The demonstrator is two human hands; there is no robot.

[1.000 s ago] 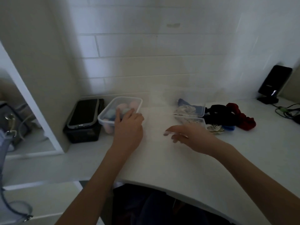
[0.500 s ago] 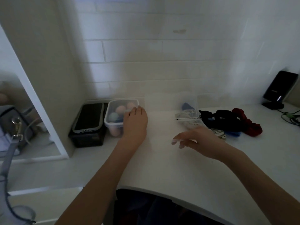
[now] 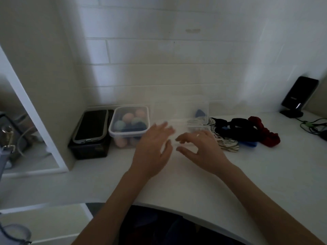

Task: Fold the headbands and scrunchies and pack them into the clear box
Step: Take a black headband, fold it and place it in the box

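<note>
Two bare hands over a white desk [image 3: 203, 188] — left hand [image 3: 154, 147] spread flat, right hand [image 3: 200, 149] loosely curled, both empty. One clear box [image 3: 198, 117] just beyond the fingertips, against the tiled wall, blurred, something blue and striped inside. One heap of scrunchies and headbands [image 3: 246, 131] right of it: black, red, blue, striped — exact count unclear. One lidded tub of pastel balls [image 3: 130, 123] at left, beside one dark case [image 3: 91, 131].

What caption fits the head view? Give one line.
Both hands, left hand and right hand, reach toward the clear box beside piled scrunchies.
</note>
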